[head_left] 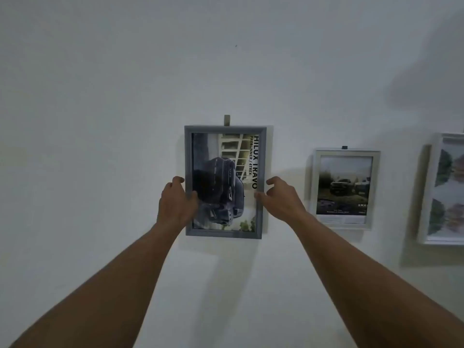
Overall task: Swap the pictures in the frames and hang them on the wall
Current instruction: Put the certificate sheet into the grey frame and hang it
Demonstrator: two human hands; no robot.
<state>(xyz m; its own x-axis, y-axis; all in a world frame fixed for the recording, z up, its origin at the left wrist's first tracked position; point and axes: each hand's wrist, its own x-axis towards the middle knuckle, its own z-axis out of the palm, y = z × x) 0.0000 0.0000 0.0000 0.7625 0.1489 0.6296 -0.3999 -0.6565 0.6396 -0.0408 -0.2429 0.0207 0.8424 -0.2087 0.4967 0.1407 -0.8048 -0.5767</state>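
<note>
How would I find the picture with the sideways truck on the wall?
On the white wall are three frames. It is the leftmost, the grey frame held between the left hand and right hand. Its neighbours have white frames, and only its truck lies sideways.

Plain indoor room, probably a home: a painted white wall (100,121) carries a grey frame (223,129) centre, white frame (347,152) at 3 o'clock.

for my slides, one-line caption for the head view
A grey rectangular picture frame, truck poster sideways, held against the white wall by left hand and right hand.
</note>
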